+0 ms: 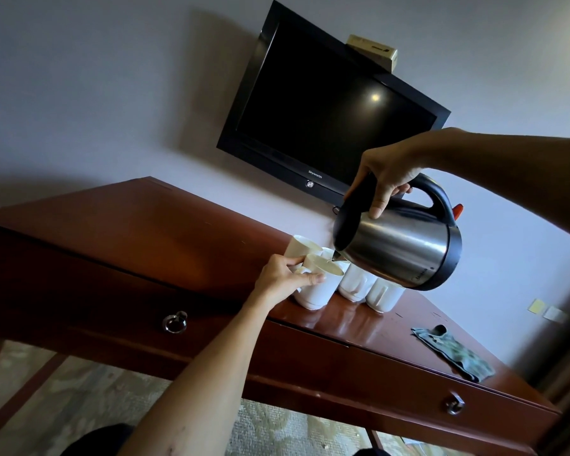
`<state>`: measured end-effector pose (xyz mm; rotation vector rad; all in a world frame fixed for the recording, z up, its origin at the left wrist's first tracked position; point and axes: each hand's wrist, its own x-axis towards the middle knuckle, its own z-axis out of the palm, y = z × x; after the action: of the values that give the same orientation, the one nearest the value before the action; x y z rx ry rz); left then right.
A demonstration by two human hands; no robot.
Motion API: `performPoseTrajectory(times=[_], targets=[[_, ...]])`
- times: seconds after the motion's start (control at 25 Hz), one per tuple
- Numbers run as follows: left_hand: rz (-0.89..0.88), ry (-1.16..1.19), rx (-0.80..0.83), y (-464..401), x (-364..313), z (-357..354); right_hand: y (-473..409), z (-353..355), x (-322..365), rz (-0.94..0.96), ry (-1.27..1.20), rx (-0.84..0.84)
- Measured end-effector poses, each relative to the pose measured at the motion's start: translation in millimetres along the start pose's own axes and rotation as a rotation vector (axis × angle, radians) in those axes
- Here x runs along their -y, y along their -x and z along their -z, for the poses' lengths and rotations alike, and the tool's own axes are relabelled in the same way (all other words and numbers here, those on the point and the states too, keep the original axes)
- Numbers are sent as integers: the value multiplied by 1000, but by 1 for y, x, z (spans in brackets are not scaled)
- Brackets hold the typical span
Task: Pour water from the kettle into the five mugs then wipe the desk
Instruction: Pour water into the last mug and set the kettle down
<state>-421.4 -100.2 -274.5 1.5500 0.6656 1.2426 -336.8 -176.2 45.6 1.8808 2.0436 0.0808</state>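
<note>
Stainless steel kettle [399, 255] with black lid, handle and base sits tipped in your right hand [389, 172], spout down and left, right over the front mug [316, 284]. Your right-hand fingers [380, 205] are clenched around the black handle near the top, thumb lying down onto the steel body. A red switch shows at the back end of the handle. Your left hand [283, 274] grasps the front mug, fingers wrapped on its side at the handle, thumb along the wall just under the rim. That mug stands on the tabletop [165, 232] and liquid shows inside near the rim; spout tip is just above the rim, stream itself too small to tell. White mugs are bunched together, touching: one behind-left [298, 246], one mostly hidden behind the front mug, two to the right [356, 284] [384, 296] partly under the kettle body. Whether those hold water, cannot tell. Tabletop is glossy reddish-brown wood, drawer front below it with ring pulls, left one [175, 322] and right one [454, 404]. Grey-green cloth [454, 353] lies crumpled on the tabletop well to the right of the mugs, near the front edge, untouched. Black flat screen [329, 106] hangs on the wall above the mugs, switched off, small box [372, 51] resting on its top edge. Two wall plates [547, 311] on the wall far right. Patterned carpet under the desk.
</note>
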Motion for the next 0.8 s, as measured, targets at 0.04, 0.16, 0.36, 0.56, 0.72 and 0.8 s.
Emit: performPoseTrajectory(times=[0.04, 0.16, 0.36, 0.56, 0.72, 0.8], targets=[[-3, 0, 0, 0, 0, 0, -1, 0, 0, -2, 2, -1], [-10, 6, 3, 1, -2, 0, -1, -1, 0, -5, 11, -1], [-19, 21, 6, 2, -2, 0, 0, -3, 0, -6, 16, -2], [-15, 15, 13, 1, -1, 1, -1, -4, 0, -6, 17, 19], [-2, 8, 8, 0, -1, 1, -3, -3, 2, 2, 30, 6], [6, 7, 6, -1, -1, 0, -3, -1, 4, 7, 37, 6]])
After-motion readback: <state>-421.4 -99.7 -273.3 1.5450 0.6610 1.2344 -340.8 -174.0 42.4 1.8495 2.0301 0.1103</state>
